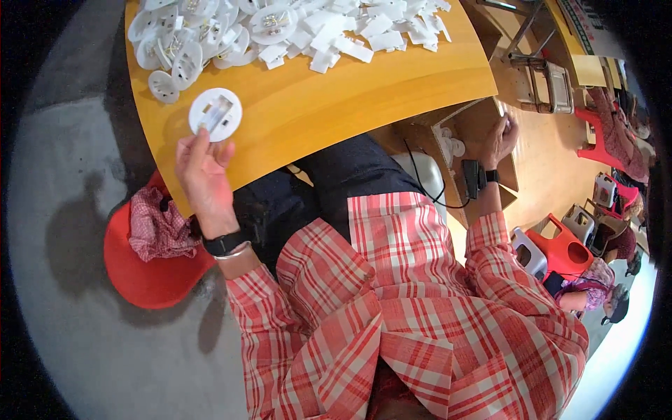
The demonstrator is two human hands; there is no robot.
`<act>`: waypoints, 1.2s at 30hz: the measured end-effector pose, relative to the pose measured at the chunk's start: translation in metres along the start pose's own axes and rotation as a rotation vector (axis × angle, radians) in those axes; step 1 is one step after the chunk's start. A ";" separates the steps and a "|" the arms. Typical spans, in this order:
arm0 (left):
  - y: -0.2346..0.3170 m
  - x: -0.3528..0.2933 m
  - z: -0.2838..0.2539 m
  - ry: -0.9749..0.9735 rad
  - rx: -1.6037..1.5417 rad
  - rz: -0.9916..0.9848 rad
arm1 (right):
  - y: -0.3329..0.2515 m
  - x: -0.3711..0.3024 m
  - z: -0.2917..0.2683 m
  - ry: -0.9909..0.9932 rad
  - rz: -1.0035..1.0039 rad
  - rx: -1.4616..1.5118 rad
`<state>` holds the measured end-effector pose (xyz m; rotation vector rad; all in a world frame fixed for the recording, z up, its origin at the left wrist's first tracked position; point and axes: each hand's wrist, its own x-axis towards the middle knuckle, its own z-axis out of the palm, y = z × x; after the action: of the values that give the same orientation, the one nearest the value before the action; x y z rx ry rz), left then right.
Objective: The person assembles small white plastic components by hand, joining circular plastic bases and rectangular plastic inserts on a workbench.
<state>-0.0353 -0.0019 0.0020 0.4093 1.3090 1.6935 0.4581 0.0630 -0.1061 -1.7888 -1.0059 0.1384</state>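
Grey concrete floor spreads under a yellow wooden worktop that curves across the top of the view, with other people seated on red chairs far off at the right edge. On the worktop's near-left edge, the left hand reaches up with fingers extended, its fingertips touching the lower rim of a round white plastic disc that lies flat on the wood; the disc has a rectangular recess with a metal part in its middle, and the hand is loosely open rather than closed around it. A black band circles that wrist, above a red-and-white plaid sleeve. Just beyond the disc, toward the far left of the worktop, lies a heap of similar white discs, some overlapping, and beside it to the right a spread of small white rectangular pieces. The right hand is well apart from all this, lowered past the worktop's right side into an open cardboard box; its fingers are curled, but whether they hold anything cannot be told. A black device is strapped at that wrist with a thin black cable running from it. Inside the box, near the hand, a few white discs show. Below the left forearm sits a red plastic stool with a red checked cloth bunched on it.
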 end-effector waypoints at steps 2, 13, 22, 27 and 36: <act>-0.020 -0.005 -0.007 -0.059 -0.081 -0.069 | -0.058 -0.002 0.020 -0.044 -0.171 0.087; -0.029 -0.012 0.020 -0.159 -0.113 0.037 | -0.247 -0.046 0.120 -0.721 -1.322 -0.055; -0.023 -0.008 0.013 -0.181 -0.132 0.006 | -0.280 -0.040 0.124 -1.015 -1.246 0.001; -0.019 -0.011 0.019 -0.205 -0.118 -0.011 | -0.287 -0.045 0.120 -1.003 -1.190 -0.063; -0.021 -0.011 0.015 -0.281 -0.083 -0.010 | -0.279 -0.049 0.128 -0.780 -1.227 0.064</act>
<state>-0.0095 -0.0019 -0.0081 0.5684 1.0316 1.6098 0.2028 0.1544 0.0462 -0.7618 -2.4346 0.0832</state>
